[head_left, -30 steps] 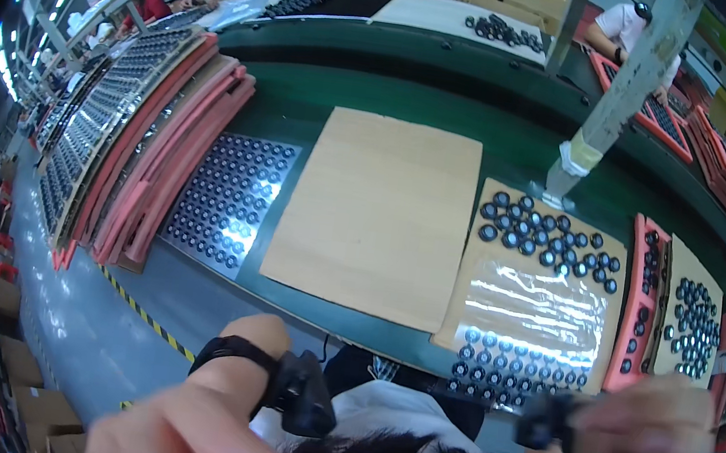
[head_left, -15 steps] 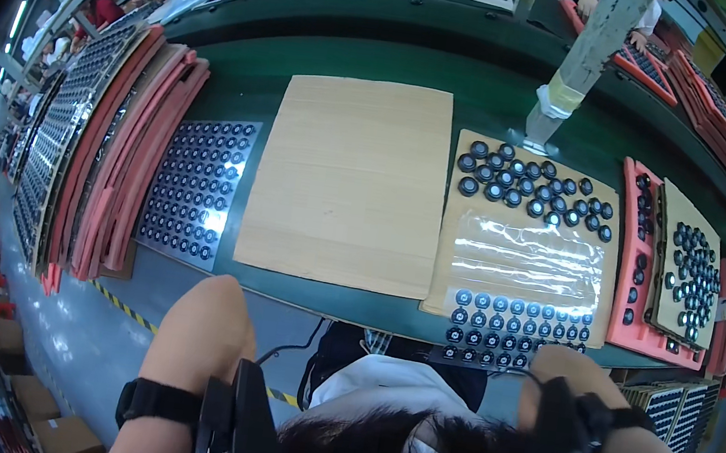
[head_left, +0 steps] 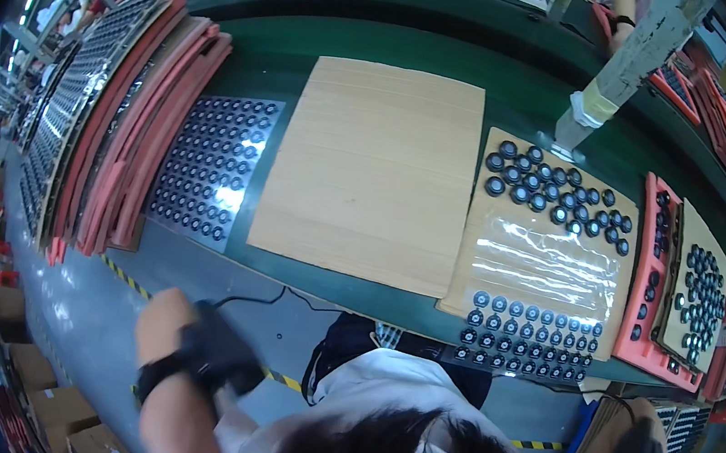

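Left hand (head_left: 162, 324), right hand (head_left: 629, 422) now swung outward, off tabletop (head_left: 261, 57); fingers unclear (left blurred), grip can't be told. Black round parts (head_left: 551, 193) unmoved on cardboard (head_left: 501, 210); handling seems paused.

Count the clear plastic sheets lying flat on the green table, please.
2. The first clear sheet, covered with rows of round black parts, is left of the bare cardboard; the second clear sheet is right of it, partly filled. More may be hidden in the left stack.
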Available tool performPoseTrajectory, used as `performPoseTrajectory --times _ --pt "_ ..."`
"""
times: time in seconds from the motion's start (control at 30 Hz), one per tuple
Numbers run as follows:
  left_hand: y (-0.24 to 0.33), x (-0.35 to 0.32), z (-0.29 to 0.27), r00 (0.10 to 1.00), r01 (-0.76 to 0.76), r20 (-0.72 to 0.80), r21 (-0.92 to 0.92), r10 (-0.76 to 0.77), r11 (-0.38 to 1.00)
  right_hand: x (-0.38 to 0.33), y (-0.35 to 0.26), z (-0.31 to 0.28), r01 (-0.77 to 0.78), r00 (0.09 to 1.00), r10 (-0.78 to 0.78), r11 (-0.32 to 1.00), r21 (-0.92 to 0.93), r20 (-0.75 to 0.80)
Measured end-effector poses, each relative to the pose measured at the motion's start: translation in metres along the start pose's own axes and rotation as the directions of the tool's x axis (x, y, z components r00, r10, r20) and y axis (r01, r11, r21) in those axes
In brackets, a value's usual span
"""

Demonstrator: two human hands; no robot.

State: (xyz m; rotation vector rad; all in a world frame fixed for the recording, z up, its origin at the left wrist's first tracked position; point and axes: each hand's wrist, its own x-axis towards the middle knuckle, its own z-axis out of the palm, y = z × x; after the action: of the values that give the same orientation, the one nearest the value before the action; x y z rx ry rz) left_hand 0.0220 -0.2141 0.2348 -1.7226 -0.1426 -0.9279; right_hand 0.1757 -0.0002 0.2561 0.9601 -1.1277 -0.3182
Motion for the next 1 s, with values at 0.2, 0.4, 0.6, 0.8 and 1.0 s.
performPoseTrajectory --times 0.2,0.4,0.6,0.8,1.0 --pt "0.015 -0.145 -0.017 0.046 0.625 0.149 0.767 -0.988 0.145 -0.068 -0.061 -0.048 -0.744 0.328 0.616 0.636 -0.206 0.717" --pt "0.080 -0.241 -0.074 -0.704 0.165 -0.155 0.914 -0.694 -0.372 -0.185 -0.123 0.005 -0.795 -0.603 0.499 -0.312 -0.520 0.623" --pt "0.095 -0.259 -0.076 -0.739 0.161 -0.305 0.786 -0.601 -0.597 -0.226 -0.136 0.032 -0.586 -0.704 0.331 -0.771 -0.251 0.628" --pt "0.103 -0.233 -0.067 -0.480 0.632 -0.425 0.440 -0.767 -0.639 -0.214 -0.136 0.031 -0.453 -0.814 0.381 -0.888 -0.070 0.439" --pt "0.100 -0.200 -0.077 -0.471 0.820 -0.539 0.024 -0.699 -0.571 -0.209 -0.134 0.035 -0.377 -0.778 0.345 -0.925 0.049 0.525"
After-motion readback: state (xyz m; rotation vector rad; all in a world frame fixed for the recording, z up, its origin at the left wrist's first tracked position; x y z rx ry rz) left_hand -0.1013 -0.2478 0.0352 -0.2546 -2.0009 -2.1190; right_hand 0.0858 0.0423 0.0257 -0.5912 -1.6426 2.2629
